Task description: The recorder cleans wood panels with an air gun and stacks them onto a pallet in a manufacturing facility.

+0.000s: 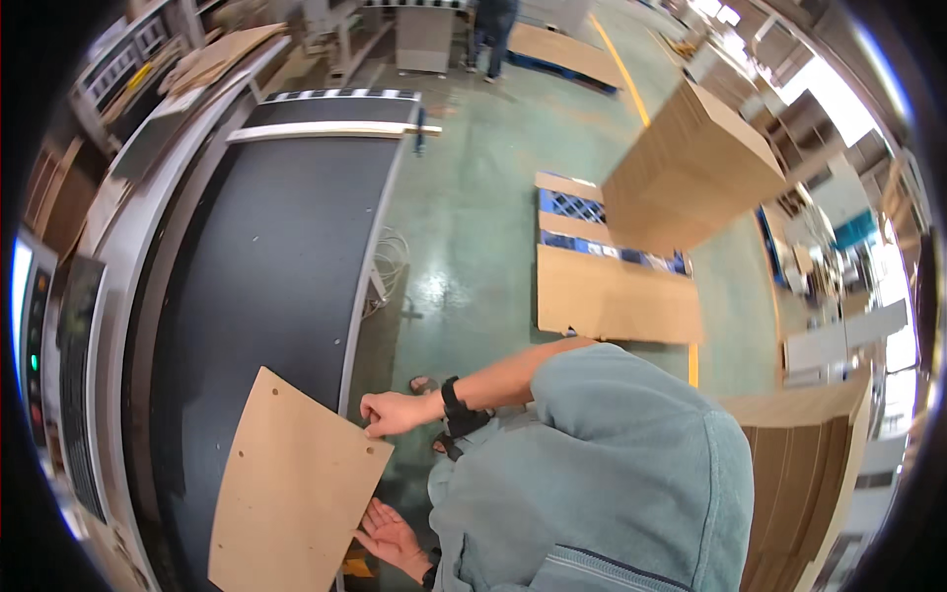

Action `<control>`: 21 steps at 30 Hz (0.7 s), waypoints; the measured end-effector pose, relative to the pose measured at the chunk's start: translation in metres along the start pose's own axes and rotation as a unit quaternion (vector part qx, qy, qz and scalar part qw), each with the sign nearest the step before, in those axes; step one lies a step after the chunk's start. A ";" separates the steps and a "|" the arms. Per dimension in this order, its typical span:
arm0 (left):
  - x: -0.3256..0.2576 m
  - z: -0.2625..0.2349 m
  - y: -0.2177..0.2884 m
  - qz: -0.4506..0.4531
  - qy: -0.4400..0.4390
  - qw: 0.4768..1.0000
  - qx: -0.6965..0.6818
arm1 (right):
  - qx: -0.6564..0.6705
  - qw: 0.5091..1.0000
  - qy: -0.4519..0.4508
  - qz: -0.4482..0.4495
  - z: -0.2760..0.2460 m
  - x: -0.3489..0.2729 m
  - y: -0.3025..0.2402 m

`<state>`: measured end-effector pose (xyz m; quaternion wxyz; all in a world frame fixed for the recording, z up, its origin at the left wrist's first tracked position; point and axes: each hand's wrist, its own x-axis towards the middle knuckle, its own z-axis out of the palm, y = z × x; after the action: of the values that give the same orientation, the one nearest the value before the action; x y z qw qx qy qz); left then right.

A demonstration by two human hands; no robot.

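Observation:
A light brown wooden panel [296, 483] with several small drilled holes lies tilted over the dark conveyor belt [266, 257], its near edge sticking out past the belt's side. My right hand [400, 411], with a black strap at the wrist, is closed at the panel's near corner, thumb and fingers pinching its edge. Lower in the view, my left hand [390, 538] is turned palm up beside the same edge. Its fingers are stretched apart, with the thumb at the board's edge.
A tall stack of brown boards [691, 168] stands on a blue pallet [572, 205] across the green floor. More stacked panels [799, 483] rise behind me at the right. A white bar [326, 130] crosses the belt's far end. A control panel [36, 355] borders the left; cables [393, 259] lie beside the conveyor.

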<state>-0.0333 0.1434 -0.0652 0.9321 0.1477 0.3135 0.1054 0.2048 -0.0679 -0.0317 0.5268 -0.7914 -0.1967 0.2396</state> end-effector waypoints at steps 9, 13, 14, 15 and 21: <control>-0.001 0.052 -0.029 -0.091 0.024 0.990 0.104 | 0.096 0.992 -0.056 0.062 -0.067 0.042 0.034; 0.000 0.077 -0.022 0.125 0.177 0.975 0.047 | 0.115 0.991 -0.051 0.049 -0.165 0.092 0.009; 0.013 0.078 -0.025 0.183 0.162 0.969 0.044 | 0.111 0.992 -0.039 0.055 -0.194 0.112 0.008; 0.025 0.080 -0.026 0.198 0.167 0.965 0.046 | 0.110 0.992 -0.050 0.040 -0.221 0.132 0.003; 0.113 0.170 -0.104 0.182 0.217 0.959 0.027 | -0.050 0.994 -0.095 0.032 -0.372 0.244 0.000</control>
<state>0.1709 0.0431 -0.0340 0.8027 0.2006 0.4784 0.2943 0.6198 -0.2057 0.0494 0.4577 -0.7962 -0.2325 0.3202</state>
